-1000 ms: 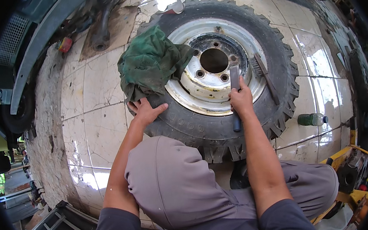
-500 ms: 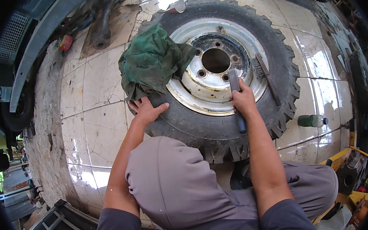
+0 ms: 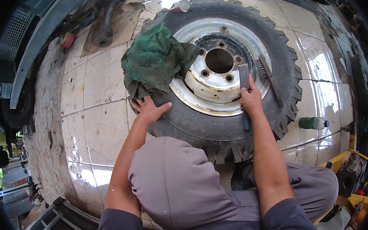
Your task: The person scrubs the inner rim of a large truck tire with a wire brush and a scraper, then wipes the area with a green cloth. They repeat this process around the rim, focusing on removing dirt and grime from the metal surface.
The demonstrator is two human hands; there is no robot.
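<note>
A big knobbly tyre (image 3: 192,122) lies flat on the floor, around a worn white steel rim (image 3: 211,103) with stained patches. My right hand (image 3: 252,99) grips a scraper (image 3: 244,76) with a flat blade and dark handle, held over the rim's near right side. The blade points away from me. My left hand (image 3: 150,111) rests on the tyre's near left sidewall with its fingers spread. Just beyond those fingers a crumpled green cloth (image 3: 149,56) lies over the tyre's left side. A wire brush (image 3: 271,80) leans across the rim's right edge.
To the right of the tyre a clear bottle (image 3: 313,123) with green contents lies on the tiles. A metal part (image 3: 103,33) sits on cardboard at the far left. Yellow metal equipment (image 3: 340,159) stands at the lower right, and a vehicle's grille (image 3: 12,36) at the left.
My right hand and the scraper have shifted slightly right, and the blade now tilts less. The left hand keeps its place on the tyre. The whole view has moved a little.
</note>
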